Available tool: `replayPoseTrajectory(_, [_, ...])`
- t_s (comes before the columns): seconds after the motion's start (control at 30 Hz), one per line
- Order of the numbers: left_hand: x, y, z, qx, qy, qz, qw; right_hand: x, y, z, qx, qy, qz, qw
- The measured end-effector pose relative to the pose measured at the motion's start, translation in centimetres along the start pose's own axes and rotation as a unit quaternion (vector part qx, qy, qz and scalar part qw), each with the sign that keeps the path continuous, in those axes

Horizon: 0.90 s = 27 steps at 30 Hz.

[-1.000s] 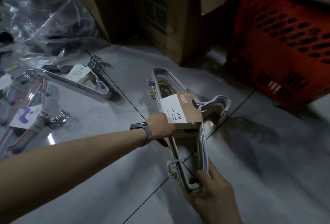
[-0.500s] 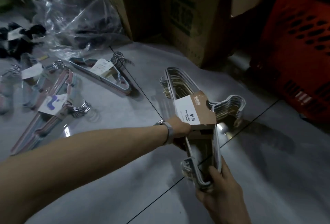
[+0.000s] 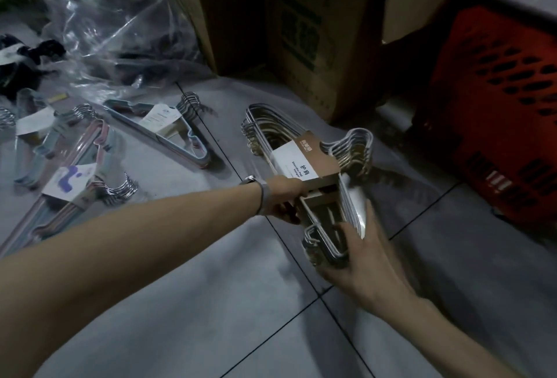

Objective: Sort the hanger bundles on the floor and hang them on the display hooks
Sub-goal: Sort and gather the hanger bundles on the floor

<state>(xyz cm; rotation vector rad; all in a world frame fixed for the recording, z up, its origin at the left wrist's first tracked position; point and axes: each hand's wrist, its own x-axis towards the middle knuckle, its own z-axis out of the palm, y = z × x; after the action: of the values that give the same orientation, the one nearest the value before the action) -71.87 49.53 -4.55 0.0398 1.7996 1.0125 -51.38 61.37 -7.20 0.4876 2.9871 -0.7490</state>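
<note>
Both arms are reaching out over the tiled floor (image 3: 180,302). The left hand (image 3: 286,198) is gripping the silver hanger bundle (image 3: 304,154) right below its cardboard sleeve, while the right hand (image 3: 361,266) is curling round the bundle's near end, holding it just above the tiles in front of the cardboard box (image 3: 301,46).

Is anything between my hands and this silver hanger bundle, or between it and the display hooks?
Nothing stands between them: the left hand grips the silver metal hanger bundle beside its brown card sleeve, and the right hand holds its near end. No display hooks are in view, so that path cannot be judged.
</note>
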Motion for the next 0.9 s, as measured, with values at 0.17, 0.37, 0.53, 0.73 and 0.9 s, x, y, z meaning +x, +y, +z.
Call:
replayPoseTrajectory(0.17, [-0.9,0.5,-3.6,0.091,-0.016,-0.002,0.996,2.3,-5.2,-3.9,-0.061,-0.018,-0.08,0.995])
replayPoseTrajectory(0.37, [-2.8,0.9,-10.3,0.372,0.144,0.078,0.914,13.4,-12.7,-3.1,-0.144,-0.12,-0.172,0.967])
replayPoseTrajectory(0.53, [-7.9,-1.1,-17.3,0.367,0.217,0.046,0.903,19.9,-21.4,-2.0,-0.218,-0.169,-0.233,0.933])
replayPoseTrajectory(0.73, [-14.1,-6.1,-26.1,0.253,0.277,-0.037,0.926,25.8,-30.3,-2.2,-0.264,-0.253,-0.222,0.904])
replayPoseTrajectory(0.9, [-14.7,-11.5,-31.5,0.252,0.314,-0.097,0.91,30.2,-33.2,0.5,-0.239,-0.266,-0.178,0.917])
